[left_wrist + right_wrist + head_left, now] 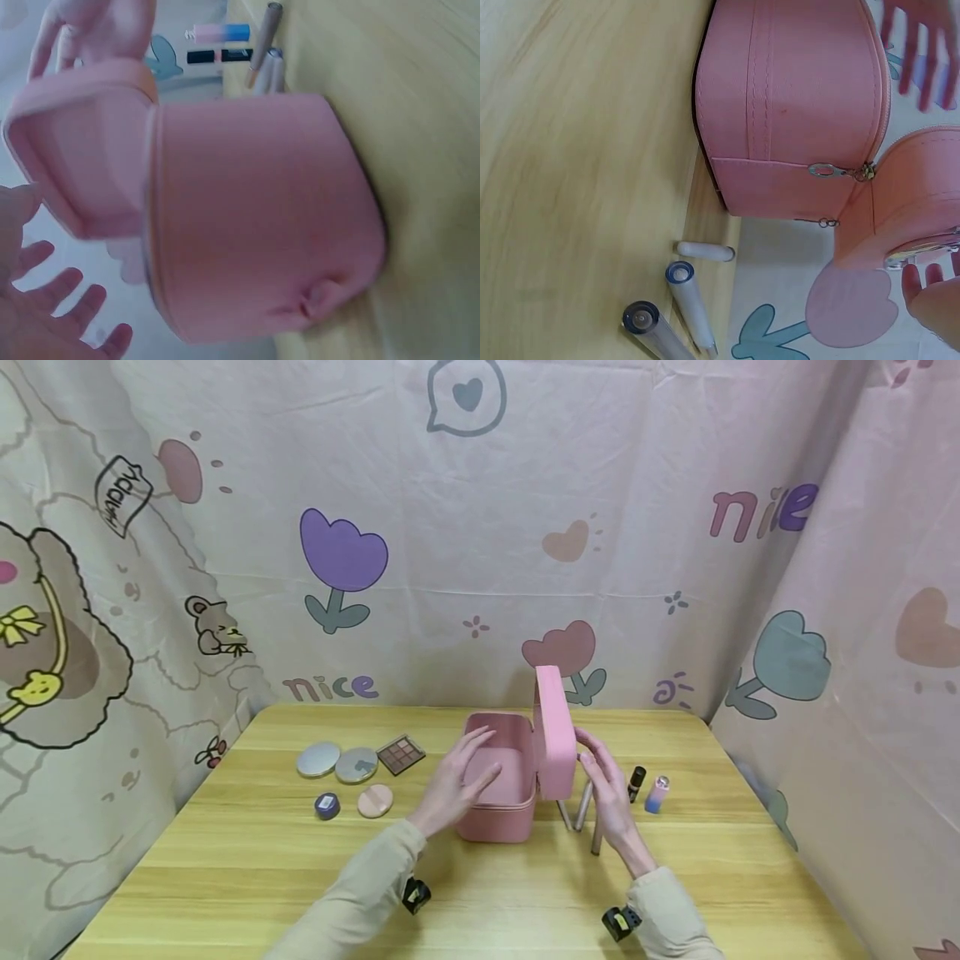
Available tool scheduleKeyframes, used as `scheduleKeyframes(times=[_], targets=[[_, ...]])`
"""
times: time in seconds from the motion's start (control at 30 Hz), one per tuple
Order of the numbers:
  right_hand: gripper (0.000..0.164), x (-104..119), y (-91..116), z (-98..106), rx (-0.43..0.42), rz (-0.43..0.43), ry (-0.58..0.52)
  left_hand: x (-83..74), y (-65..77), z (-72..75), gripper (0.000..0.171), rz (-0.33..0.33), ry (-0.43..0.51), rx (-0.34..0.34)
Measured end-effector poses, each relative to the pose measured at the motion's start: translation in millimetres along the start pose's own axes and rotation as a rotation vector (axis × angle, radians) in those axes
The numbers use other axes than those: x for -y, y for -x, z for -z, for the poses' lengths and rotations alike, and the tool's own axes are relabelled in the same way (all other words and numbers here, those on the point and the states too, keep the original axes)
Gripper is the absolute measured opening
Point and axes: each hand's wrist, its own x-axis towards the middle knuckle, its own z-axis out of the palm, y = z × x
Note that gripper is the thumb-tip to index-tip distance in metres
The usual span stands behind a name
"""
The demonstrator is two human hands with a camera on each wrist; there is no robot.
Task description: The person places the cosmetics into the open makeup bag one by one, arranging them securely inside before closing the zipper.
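A pink zippered cosmetic case (495, 823) stands on the table, its lid (557, 735) swung up on the right side. The case's interior looks bare in the head view. My left hand (456, 783) hovers over the opening with fingers spread, holding nothing. At the lid's outer face is my right hand (609, 789), its fingertips touching or very near the lid. In the right wrist view, those fingers (911, 283) are beside a metal-trimmed handle (922, 251) on the lid; much of that hand is cut off. A zipper pull (826, 170) hangs at the case's edge.
Left of the case lie two round compacts (356, 766), an eyeshadow palette (401, 754), a powder puff (375, 801) and a small dark blue jar (327, 806). Several slim tubes (583, 808), a black tube (637, 783) and a pink-and-blue lipstick (657, 795) are on the right.
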Motion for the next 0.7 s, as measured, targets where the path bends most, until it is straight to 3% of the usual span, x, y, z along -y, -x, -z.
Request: scheduleKeyframes(times=[0.1,0.27,0.37,0.53,0.7], targets=[[0.048,2,-1,2,-0.009,-0.014,0.02,11.6,5.4,5.6,0.052,0.084,0.021,-0.008],[0.05,5,-2,6,-0.002,-0.013,0.026,29.1,16.6,13.9,0.057,0.285,0.037,-0.004],[0.051,7,-2,9,-0.005,-0.015,0.025,36.6,21.5,15.6,0.06,0.364,0.042,0.013],[0.05,7,-3,12,-0.05,-0.036,0.052,44.8,26.8,12.8,0.06,0.391,0.077,0.052],[0.047,10,-4,14,-0.113,-0.041,0.087,46.7,27.6,10.2,0.05,0.373,0.118,0.067]])
